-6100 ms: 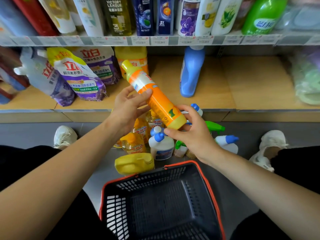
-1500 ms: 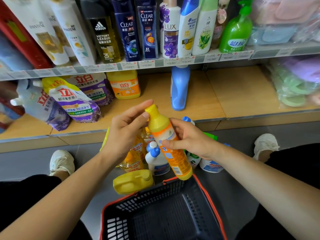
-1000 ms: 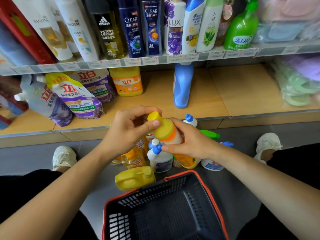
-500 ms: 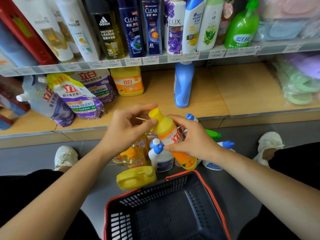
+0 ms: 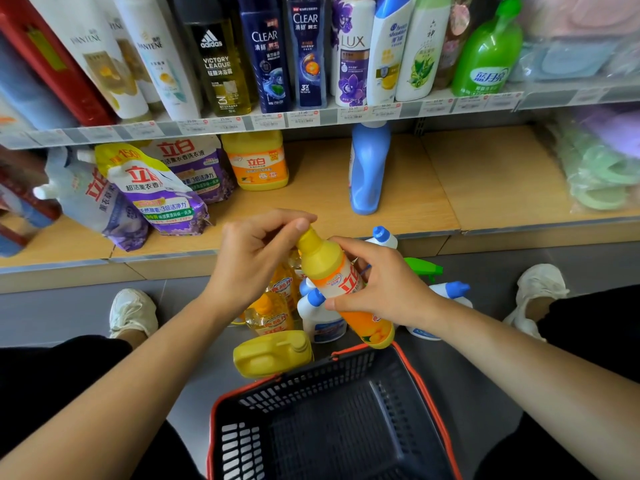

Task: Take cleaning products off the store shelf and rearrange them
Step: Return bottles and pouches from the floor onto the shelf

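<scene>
Just beyond the far rim of the dark plastic shopping basket with the orange edge (image 5: 311,391), the person is holding a slim orange detergent bottle with a yellow cap (image 5: 343,284), its base hanging over that rim. The right hand (image 5: 384,289) is gripping the bottle's body, and the left hand (image 5: 252,261) is pinching the cap's tip. Several bottles are already standing or lying on the floor beyond the basket, including a yellow plastic jug on its side (image 5: 273,353). The wooden lower shelf (image 5: 450,174) farther beyond the basket is mostly bare, so clearing looks well advanced and rearranging is still waiting. Compared with six seconds ago, the bottle is sitting lower, nearer the basket and more upright.
</scene>
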Action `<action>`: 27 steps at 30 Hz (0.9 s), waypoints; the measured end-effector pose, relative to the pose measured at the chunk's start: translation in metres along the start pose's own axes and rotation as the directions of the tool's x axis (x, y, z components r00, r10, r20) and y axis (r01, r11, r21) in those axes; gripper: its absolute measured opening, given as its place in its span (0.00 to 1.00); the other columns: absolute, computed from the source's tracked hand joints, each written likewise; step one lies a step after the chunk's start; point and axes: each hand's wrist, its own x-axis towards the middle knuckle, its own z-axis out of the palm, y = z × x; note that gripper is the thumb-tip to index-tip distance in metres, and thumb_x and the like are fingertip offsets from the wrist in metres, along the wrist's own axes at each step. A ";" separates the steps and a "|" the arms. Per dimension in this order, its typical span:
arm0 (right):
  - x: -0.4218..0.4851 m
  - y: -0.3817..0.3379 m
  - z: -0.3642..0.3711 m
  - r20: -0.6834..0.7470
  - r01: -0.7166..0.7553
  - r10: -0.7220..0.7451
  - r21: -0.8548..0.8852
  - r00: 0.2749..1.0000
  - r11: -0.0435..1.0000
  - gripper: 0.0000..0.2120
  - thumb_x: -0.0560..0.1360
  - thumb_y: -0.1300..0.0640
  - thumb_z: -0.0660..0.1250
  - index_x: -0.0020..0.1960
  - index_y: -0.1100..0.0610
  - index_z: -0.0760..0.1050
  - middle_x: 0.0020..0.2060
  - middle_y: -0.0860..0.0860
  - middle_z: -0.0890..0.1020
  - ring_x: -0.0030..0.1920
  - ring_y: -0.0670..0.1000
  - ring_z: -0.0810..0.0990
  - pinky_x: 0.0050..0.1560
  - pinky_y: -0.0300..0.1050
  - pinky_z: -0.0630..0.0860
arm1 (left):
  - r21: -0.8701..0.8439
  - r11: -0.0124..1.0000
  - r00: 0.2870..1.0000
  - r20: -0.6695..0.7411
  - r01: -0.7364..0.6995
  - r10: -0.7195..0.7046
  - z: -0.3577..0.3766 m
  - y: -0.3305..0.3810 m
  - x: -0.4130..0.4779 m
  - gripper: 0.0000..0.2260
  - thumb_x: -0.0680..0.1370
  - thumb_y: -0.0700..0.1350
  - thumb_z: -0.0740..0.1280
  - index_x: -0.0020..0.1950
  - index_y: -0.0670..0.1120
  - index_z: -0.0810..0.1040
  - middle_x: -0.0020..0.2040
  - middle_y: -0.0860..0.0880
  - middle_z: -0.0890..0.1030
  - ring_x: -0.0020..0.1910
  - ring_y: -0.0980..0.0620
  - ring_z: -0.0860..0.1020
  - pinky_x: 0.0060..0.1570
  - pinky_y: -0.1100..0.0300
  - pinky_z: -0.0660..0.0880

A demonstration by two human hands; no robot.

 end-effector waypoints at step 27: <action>0.014 0.015 -0.024 -0.043 -0.028 0.026 -0.041 0.999 0.999 0.26 0.66 0.58 0.82 0.59 0.41 0.78 0.50 0.46 0.85 0.51 0.48 0.84 0.51 0.42 0.80 | 0.093 0.995 0.987 0.155 -0.048 0.033 -0.006 -0.034 -0.012 0.25 0.80 0.36 0.69 0.77 0.49 0.70 0.56 0.53 0.84 0.51 0.52 0.83 0.51 0.58 0.79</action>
